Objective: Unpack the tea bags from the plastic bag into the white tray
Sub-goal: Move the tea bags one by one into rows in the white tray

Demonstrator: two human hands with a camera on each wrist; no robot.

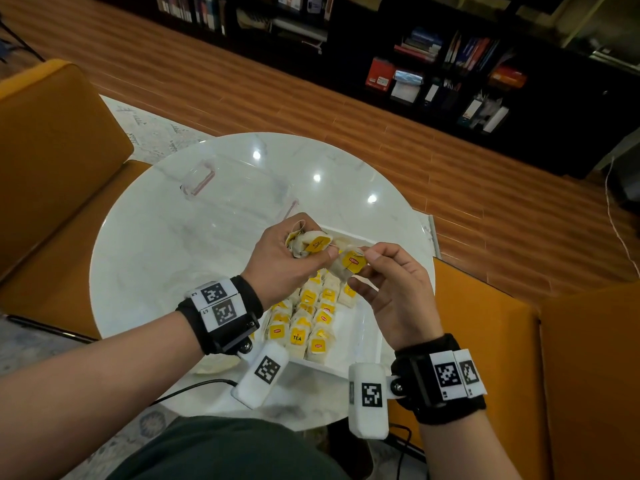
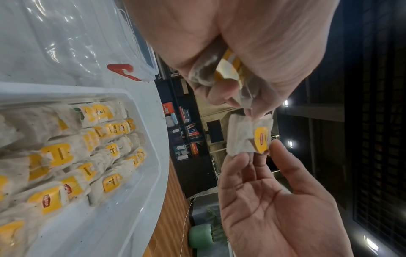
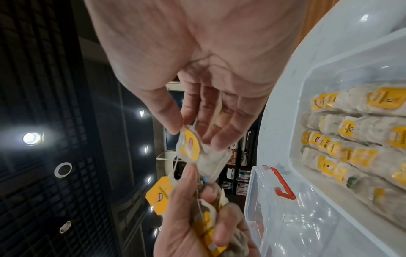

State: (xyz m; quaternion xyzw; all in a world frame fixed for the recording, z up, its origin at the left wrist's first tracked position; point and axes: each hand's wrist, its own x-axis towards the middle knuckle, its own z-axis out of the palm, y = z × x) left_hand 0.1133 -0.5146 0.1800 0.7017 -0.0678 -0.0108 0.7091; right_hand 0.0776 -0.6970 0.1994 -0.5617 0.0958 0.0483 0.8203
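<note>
Pinching one tea bag (image 1: 347,263) in the right hand (image 1: 398,299), strings tangled with the bunch of tea bags (image 1: 308,242) clutched in the left hand (image 1: 287,261) above the white tray (image 1: 363,337); tearing or spilling is risked.

Counts, quick: 2 hands up over the table (image 1: 145,258), left hand (image 1: 287,261) and right hand (image 1: 398,299). 1 single tea bag (image 1: 349,265) pinched in the right; left grips a small bunch of tea bags (image 1: 308,242), approx 3–4, crumpled, can't tell exactly. 1 white tray (image 1: 367,341) w/ tea bags in rows (image 1: 304,327), 3 rows, roughly 20 visible, some hidden under the wrist. 1 clear plastic bag (image 1: 228,188), 1 round table, 2 wrist cameras.
</note>
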